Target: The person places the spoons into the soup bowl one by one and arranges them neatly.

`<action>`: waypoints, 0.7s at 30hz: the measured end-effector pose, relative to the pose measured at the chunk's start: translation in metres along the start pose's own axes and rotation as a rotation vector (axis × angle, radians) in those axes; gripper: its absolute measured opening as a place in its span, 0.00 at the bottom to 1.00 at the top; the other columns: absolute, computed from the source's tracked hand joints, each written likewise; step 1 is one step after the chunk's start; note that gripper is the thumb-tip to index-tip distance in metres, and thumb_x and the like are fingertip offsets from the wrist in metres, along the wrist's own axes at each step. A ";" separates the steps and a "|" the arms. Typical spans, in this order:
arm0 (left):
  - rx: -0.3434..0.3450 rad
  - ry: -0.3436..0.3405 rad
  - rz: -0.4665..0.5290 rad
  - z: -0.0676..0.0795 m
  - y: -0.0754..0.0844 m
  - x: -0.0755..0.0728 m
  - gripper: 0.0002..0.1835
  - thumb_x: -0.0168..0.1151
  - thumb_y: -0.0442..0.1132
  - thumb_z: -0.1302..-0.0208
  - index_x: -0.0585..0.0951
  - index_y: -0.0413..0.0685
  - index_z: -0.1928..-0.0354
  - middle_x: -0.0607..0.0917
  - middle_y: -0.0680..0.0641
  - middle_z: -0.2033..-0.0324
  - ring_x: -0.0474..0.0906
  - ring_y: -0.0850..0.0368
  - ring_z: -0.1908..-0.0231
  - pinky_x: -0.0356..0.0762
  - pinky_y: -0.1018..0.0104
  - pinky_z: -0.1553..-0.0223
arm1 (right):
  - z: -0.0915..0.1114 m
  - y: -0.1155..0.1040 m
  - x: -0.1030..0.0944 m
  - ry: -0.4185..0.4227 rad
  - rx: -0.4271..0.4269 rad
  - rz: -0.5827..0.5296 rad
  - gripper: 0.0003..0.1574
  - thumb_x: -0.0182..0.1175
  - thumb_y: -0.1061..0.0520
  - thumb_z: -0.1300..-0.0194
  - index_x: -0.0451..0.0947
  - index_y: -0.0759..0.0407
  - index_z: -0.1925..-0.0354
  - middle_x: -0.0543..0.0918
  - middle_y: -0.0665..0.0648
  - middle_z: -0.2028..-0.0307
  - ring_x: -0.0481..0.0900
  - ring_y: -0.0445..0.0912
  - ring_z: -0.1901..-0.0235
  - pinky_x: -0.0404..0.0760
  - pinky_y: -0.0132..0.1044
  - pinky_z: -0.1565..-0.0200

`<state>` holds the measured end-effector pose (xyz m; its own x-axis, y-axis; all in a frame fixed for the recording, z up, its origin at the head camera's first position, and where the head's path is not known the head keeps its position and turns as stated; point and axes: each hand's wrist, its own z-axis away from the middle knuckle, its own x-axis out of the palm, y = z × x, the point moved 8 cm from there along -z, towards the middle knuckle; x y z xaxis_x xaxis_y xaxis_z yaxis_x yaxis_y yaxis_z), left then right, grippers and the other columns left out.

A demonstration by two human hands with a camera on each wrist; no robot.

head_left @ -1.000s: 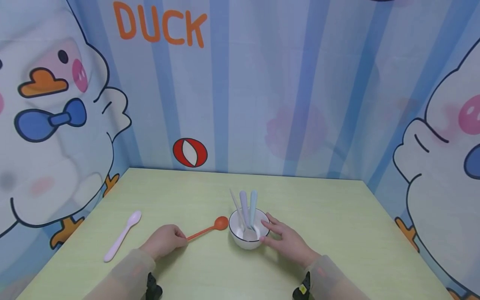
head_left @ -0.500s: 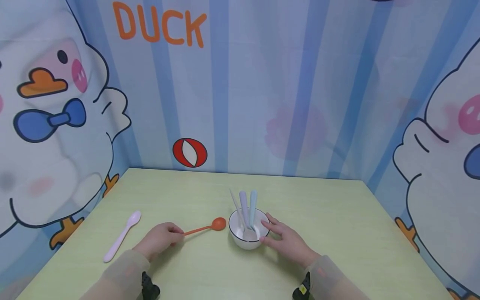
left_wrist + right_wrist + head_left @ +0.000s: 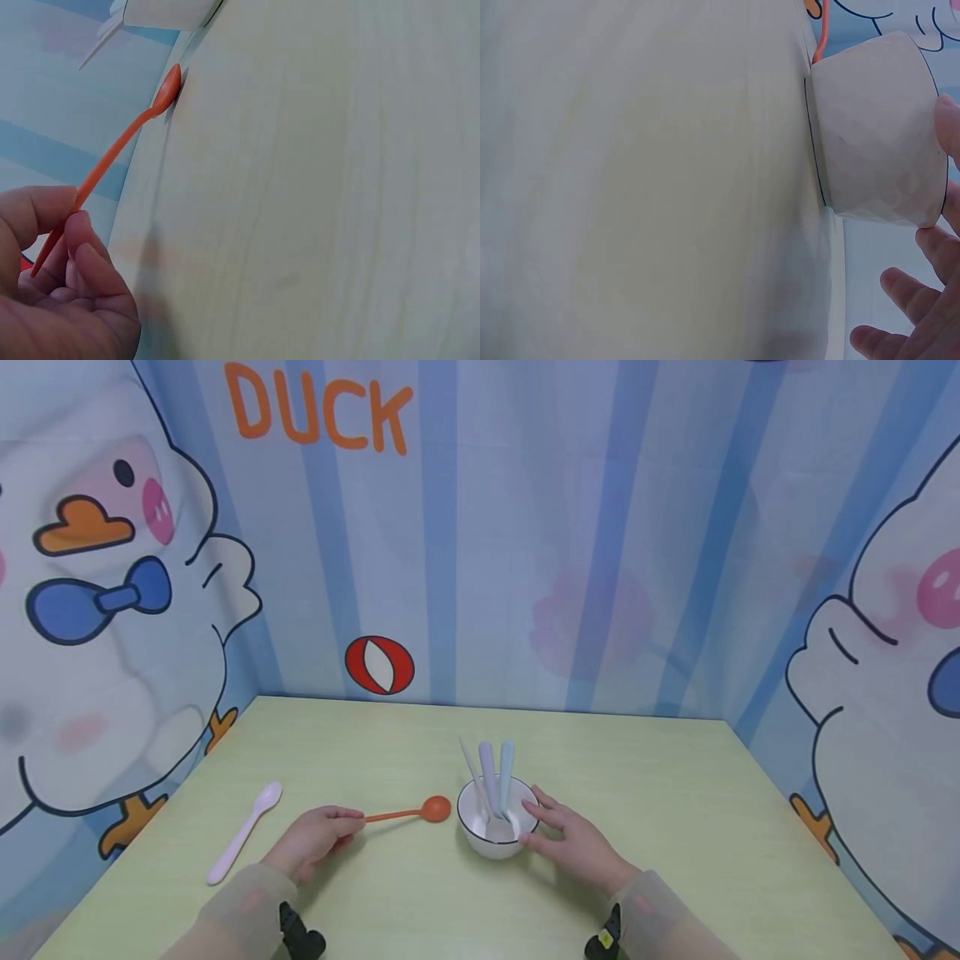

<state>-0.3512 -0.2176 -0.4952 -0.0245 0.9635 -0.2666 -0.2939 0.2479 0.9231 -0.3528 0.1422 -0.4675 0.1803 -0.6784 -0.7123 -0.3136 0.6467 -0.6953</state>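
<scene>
My left hand (image 3: 313, 839) pinches the handle of an orange spoon (image 3: 435, 809) between thumb and fingertips. In the left wrist view the orange spoon (image 3: 112, 154) slants, its round end low by the tabletop. To its right is a white bowl (image 3: 495, 846) with a dark rim. My right hand (image 3: 573, 843) holds this bowl at its right side, thumb and a finger at the rim. Inside lean a purple-handled utensil (image 3: 488, 770), a blue-handled one (image 3: 506, 772) and a thin pale one (image 3: 471, 764). The right wrist view shows the bowl's faceted wall (image 3: 877, 135) with fingers spread beside it.
A pink spoon (image 3: 243, 835) lies on the pale wood table (image 3: 637, 777), left of my left hand. Behind stands a blue striped cloth (image 3: 487, 568) printed with ducks, which also closes off both sides.
My left hand has shifted slightly left and away from me, drawing the orange spoon a little away from the bowl and swinging it more level. My right hand and the bowl stay put.
</scene>
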 end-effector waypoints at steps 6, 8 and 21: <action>-0.056 0.006 0.119 0.000 -0.004 0.002 0.21 0.65 0.37 0.38 0.77 0.32 0.46 0.80 0.44 0.57 0.73 0.54 0.62 0.74 0.65 0.60 | 0.000 0.000 0.000 -0.001 0.000 -0.005 0.40 0.63 0.36 0.40 0.69 0.49 0.34 0.57 0.46 0.28 0.54 0.56 0.29 0.55 0.59 0.34; -0.058 0.007 0.157 0.001 -0.005 0.002 0.23 0.66 0.37 0.38 0.76 0.32 0.45 0.79 0.44 0.57 0.73 0.54 0.62 0.73 0.65 0.59 | 0.000 0.000 0.000 -0.002 0.000 -0.005 0.40 0.63 0.36 0.40 0.69 0.49 0.34 0.57 0.47 0.28 0.54 0.56 0.29 0.55 0.59 0.34; -0.037 0.030 0.326 0.001 -0.005 0.006 0.25 0.63 0.35 0.36 0.71 0.30 0.39 0.77 0.41 0.48 0.73 0.56 0.55 0.74 0.67 0.52 | 0.000 0.001 0.001 -0.003 0.013 -0.015 0.39 0.63 0.38 0.39 0.69 0.48 0.33 0.56 0.47 0.27 0.53 0.55 0.29 0.54 0.59 0.34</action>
<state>-0.3487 -0.2124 -0.5009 -0.1506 0.9881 0.0325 -0.3002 -0.0770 0.9508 -0.3528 0.1421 -0.4683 0.1874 -0.6870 -0.7020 -0.2983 0.6411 -0.7071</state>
